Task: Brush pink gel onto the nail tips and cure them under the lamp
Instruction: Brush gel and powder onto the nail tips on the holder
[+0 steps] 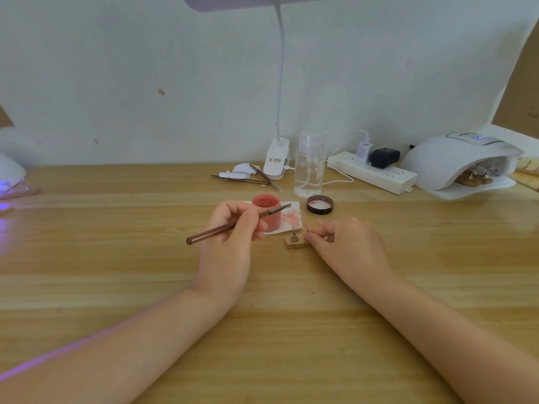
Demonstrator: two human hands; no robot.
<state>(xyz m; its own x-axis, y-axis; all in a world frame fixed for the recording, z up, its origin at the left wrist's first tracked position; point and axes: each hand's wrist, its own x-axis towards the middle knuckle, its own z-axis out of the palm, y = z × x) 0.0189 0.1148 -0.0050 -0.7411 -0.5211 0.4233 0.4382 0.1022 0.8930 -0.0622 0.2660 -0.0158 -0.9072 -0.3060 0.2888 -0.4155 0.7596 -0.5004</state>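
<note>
**Fingers: left on brush, right at the nail stand**

Your left fingers (250,220) are curled round the brush (233,224), pen-style. Bristle end points right and sits over the rim of the pink gel pot (267,211); handle end sticks out to the left past your left hand (230,243).

Your right hand (347,243) rests on the surface (116,243), fingers curled, tips pinching something small at the right edge of the stand (296,242). Too small to tell what it is. The stand is a small wooden block with a clear nail tip (294,228) upright on it, just right of the pot.

Pot is open and stands on a white wipe (293,220) smeared pink. Its black lid (319,205) lies inside-up just behind and to the right, pink residue in it.

Cure lamp (455,161) is far right at the back, display lit, more wooden stands inside its mouth. Well apart from both hands.

Also at the back: clear pump bottle (309,164), clip desk light (277,158), power strip (373,172) with two plugs, tweezers (248,179) beside white scraps. Purple glow at the far left edge.
</note>
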